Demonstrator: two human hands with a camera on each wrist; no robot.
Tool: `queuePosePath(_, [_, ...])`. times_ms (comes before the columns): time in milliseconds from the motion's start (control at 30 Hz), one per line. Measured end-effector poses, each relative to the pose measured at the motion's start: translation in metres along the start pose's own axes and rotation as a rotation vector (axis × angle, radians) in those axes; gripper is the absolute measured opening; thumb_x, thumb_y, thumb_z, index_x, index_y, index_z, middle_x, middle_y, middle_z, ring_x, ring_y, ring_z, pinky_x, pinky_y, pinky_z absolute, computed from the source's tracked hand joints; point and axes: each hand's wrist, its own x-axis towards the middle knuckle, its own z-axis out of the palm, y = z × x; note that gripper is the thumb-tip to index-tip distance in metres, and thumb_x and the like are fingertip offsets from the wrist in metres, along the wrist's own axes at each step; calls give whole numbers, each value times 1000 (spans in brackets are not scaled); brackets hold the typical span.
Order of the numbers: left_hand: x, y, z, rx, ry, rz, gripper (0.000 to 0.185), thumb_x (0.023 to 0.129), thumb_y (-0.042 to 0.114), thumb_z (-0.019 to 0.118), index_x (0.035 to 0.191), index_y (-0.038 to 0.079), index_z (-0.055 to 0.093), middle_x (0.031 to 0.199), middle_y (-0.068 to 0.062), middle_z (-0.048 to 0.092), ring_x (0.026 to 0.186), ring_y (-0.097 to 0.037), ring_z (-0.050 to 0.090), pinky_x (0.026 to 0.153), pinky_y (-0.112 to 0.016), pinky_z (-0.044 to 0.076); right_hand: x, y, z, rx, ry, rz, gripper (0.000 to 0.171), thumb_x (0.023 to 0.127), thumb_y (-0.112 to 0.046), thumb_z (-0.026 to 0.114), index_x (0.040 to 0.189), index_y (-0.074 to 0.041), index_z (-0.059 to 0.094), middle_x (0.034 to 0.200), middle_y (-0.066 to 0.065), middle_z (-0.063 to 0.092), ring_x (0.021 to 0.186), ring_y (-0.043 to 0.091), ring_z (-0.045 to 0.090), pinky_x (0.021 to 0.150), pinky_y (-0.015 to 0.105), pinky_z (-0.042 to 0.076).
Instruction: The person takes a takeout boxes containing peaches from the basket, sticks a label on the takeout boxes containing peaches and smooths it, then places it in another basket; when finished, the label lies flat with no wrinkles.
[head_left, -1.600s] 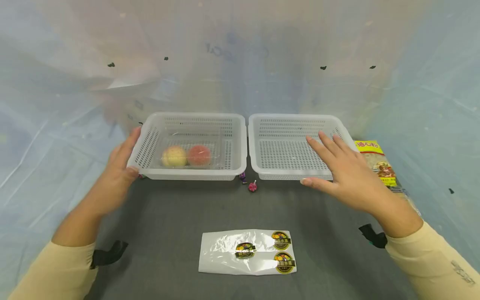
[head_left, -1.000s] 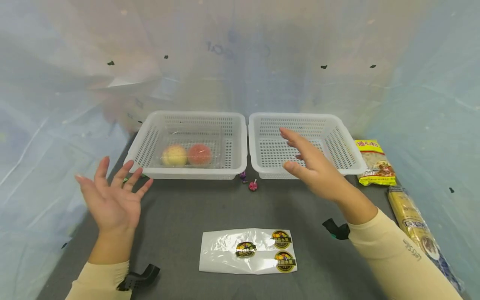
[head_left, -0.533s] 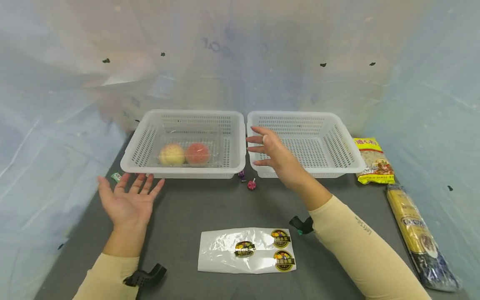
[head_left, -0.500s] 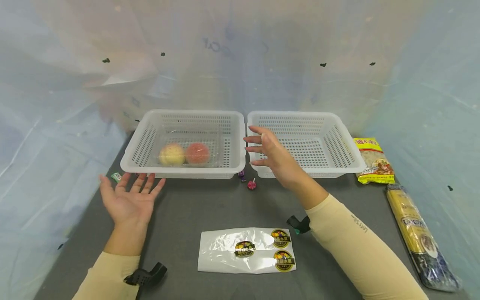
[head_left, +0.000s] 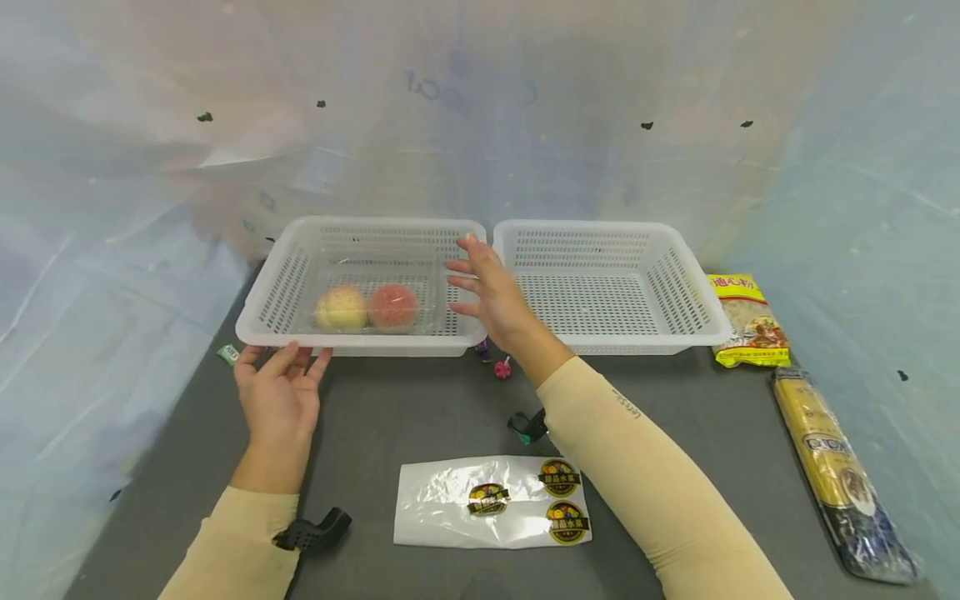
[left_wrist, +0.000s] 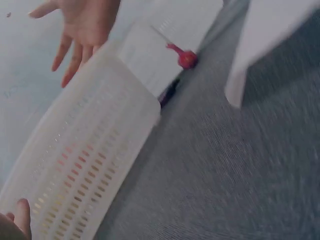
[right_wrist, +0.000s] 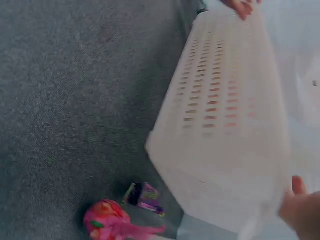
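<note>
My left hand (head_left: 279,404) is at the front left corner of a white perforated plastic basket (head_left: 405,342), with fingertips right at the underside of its rim. In the left wrist view a fingertip (left_wrist: 22,215) shows against the basket's long wall. Over the same basket's right end, my right hand (head_left: 495,292) reaches with its fingers spread and holds nothing. Inside that basket sits a clear plastic box (head_left: 382,262), with a yellowish peach (head_left: 341,308) and a red peach (head_left: 392,306) showing through it.
A second white basket (head_left: 615,340) stands close on the right. Beside it lie a yellow pasta bag (head_left: 750,325) and a long noodle packet (head_left: 832,467). A white sticker-marked bag (head_left: 442,504) lies in front. Small wrapped candies, one pink (head_left: 502,368) and one green (head_left: 228,354), lie near the left basket.
My right hand has moved left from over the right basket to the left basket's right end. My left hand came away from the basket's left side, turned palm up, then moved to its front rim.
</note>
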Motion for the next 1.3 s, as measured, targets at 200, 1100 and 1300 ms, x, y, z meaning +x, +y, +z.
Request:
queuePosePath(200, [1,0,-3,-13,-8,37,60,100,-16,67,139,15,34,155,-22,42,97,-28,63,81,-43,65,17,16,20,-129,45,32,78,109,-65,49,165,-14,33,168,19,35,157,41,28,119,69,33])
queuePosePath(1100, [3,-5,-6,25,-34,103,61,97,-18,71,138,11,36,136,-26,52,88,-26,66,78,-41,66,51,40,42,-408,173,420,55,102,-33,80,143,-3,58,141,10,60,132,32,56,102,53,55])
queuePosePath(1300, [3,-5,-7,14,-31,109,61,96,-19,71,138,10,36,131,-26,53,87,-26,66,76,-41,66,51,41,42,-363,191,404,53,104,-29,78,140,-9,46,133,9,56,119,27,58,93,46,58])
